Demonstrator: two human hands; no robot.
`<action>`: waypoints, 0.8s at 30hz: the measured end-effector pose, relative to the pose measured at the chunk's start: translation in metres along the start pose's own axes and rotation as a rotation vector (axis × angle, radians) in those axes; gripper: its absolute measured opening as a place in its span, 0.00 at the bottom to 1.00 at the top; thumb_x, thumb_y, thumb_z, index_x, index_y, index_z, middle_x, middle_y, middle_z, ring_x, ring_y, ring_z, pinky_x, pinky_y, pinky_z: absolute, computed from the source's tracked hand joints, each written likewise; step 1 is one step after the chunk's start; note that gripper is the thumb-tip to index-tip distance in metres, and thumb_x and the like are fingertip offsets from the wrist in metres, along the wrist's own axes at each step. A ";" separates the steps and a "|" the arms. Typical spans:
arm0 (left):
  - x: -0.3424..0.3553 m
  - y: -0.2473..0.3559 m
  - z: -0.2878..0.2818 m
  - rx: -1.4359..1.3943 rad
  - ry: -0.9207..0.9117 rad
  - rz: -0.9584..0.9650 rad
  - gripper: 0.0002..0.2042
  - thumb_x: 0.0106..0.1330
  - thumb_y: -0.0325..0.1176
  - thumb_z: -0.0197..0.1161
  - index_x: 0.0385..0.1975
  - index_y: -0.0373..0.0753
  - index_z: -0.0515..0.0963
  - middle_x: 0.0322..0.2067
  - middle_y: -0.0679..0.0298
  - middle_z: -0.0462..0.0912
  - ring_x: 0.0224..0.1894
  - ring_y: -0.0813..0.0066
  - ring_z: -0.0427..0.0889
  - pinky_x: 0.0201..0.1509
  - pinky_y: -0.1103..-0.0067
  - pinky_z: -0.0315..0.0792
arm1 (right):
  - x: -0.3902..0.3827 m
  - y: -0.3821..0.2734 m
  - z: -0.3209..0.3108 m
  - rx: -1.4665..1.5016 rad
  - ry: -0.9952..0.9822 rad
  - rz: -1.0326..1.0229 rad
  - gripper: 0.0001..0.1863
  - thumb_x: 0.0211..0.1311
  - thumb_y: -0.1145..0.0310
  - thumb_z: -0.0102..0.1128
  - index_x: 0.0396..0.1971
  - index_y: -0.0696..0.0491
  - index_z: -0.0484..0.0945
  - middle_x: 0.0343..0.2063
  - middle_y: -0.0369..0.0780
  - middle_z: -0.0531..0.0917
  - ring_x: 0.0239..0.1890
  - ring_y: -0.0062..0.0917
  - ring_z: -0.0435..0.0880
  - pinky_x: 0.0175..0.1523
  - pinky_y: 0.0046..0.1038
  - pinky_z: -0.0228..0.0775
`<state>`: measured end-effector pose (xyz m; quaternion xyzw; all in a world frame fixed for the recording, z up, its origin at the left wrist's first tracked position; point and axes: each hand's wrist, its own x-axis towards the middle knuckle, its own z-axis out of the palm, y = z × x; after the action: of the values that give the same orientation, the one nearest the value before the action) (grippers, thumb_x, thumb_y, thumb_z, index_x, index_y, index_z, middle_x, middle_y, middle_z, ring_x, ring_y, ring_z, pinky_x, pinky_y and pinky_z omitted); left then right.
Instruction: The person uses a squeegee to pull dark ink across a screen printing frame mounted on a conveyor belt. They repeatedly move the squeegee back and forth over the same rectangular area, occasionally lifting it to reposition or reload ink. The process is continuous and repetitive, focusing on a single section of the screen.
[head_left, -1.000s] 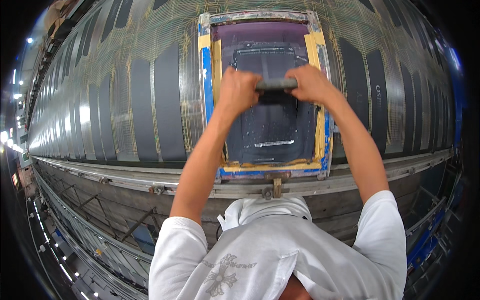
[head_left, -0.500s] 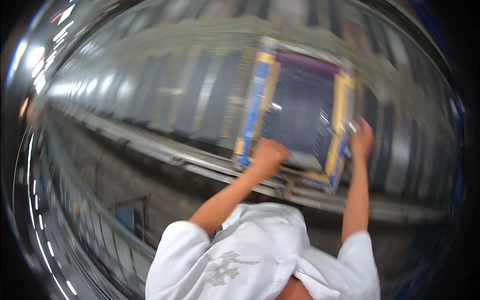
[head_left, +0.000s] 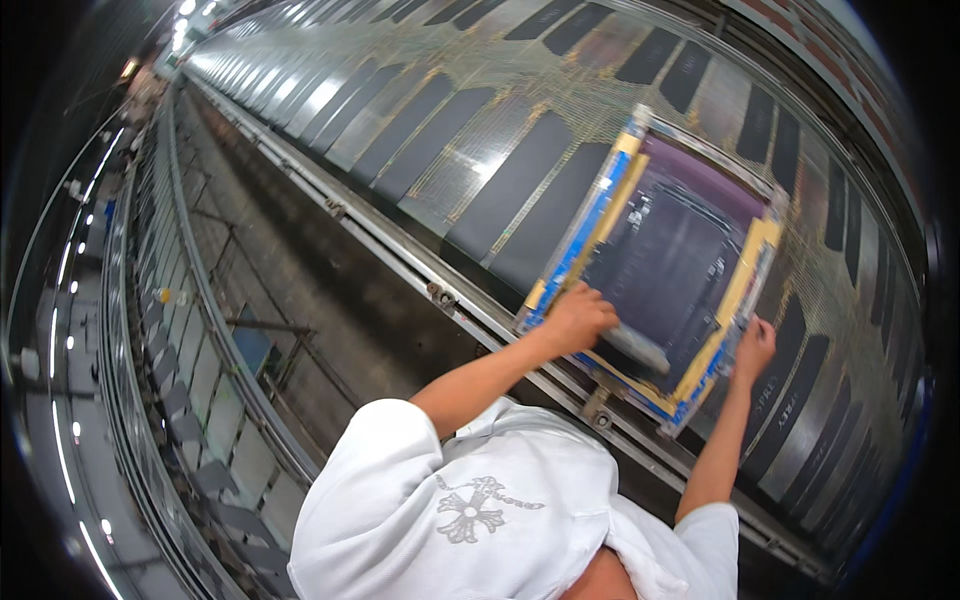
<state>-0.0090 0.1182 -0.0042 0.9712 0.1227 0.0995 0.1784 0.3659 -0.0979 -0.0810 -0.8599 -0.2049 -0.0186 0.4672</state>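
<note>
A printing screen frame [head_left: 603, 215] with blue and yellow tape and a dark purple mesh lies on the long print table [head_left: 450, 140]. My left hand [head_left: 580, 316] is closed on the frame's near left corner. A grey squeegee [head_left: 642, 352] lies inside the frame just beside that hand. My right hand [head_left: 755, 345] grips the frame's near right edge. Whether the left fingers also touch the squeegee is hard to tell.
Dark fabric panels [head_left: 510, 185] lie in a row along the table, on both sides of the frame. A metal rail [head_left: 400, 262] runs along the table's near edge. Below it, at my left, are a lower rack [head_left: 200, 400] and the aisle floor.
Both hands have left the squeegee in the middle of the screen and come to the frame's near corners. My view has swung left, so the frame now sits at the right.
</note>
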 end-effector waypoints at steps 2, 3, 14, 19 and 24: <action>-0.013 -0.041 -0.025 0.020 -0.015 -0.013 0.20 0.42 0.26 0.74 0.39 0.49 0.87 0.42 0.74 0.87 0.46 0.68 0.81 0.57 0.68 0.68 | -0.019 -0.014 0.050 0.087 0.017 0.080 0.13 0.70 0.62 0.66 0.41 0.57 0.85 0.36 0.39 0.86 0.39 0.24 0.82 0.48 0.29 0.74; -0.025 -0.064 -0.036 0.031 0.022 -0.025 0.20 0.40 0.25 0.75 0.38 0.48 0.87 0.42 0.74 0.88 0.47 0.68 0.81 0.56 0.67 0.69 | -0.036 -0.037 0.079 0.125 0.027 0.069 0.12 0.70 0.63 0.66 0.41 0.57 0.85 0.35 0.39 0.85 0.37 0.24 0.82 0.45 0.29 0.74; -0.123 -0.199 -0.137 0.132 0.053 0.072 0.20 0.42 0.22 0.72 0.39 0.46 0.85 0.43 0.72 0.87 0.40 0.68 0.80 0.49 0.69 0.69 | -0.127 -0.221 0.230 0.083 0.065 0.251 0.14 0.66 0.59 0.68 0.37 0.56 0.83 0.29 0.46 0.85 0.34 0.35 0.86 0.42 0.35 0.74; -0.146 -0.214 -0.127 0.069 0.019 0.084 0.23 0.40 0.20 0.70 0.40 0.46 0.85 0.44 0.72 0.88 0.38 0.68 0.79 0.47 0.69 0.69 | -0.128 -0.213 0.236 0.004 0.043 0.258 0.15 0.66 0.54 0.67 0.39 0.51 0.84 0.29 0.46 0.87 0.33 0.41 0.87 0.40 0.38 0.75; -0.114 -0.234 -0.119 0.045 -0.027 0.102 0.25 0.38 0.19 0.70 0.42 0.46 0.86 0.44 0.71 0.88 0.39 0.67 0.80 0.47 0.69 0.69 | -0.123 -0.196 0.241 -0.157 -0.006 0.272 0.16 0.65 0.52 0.66 0.39 0.50 0.85 0.31 0.50 0.88 0.37 0.48 0.88 0.42 0.43 0.76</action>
<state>-0.1934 0.3373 0.0009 0.9812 0.0728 0.0927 0.1530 0.1429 0.1508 -0.0885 -0.9137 -0.0859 0.0316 0.3960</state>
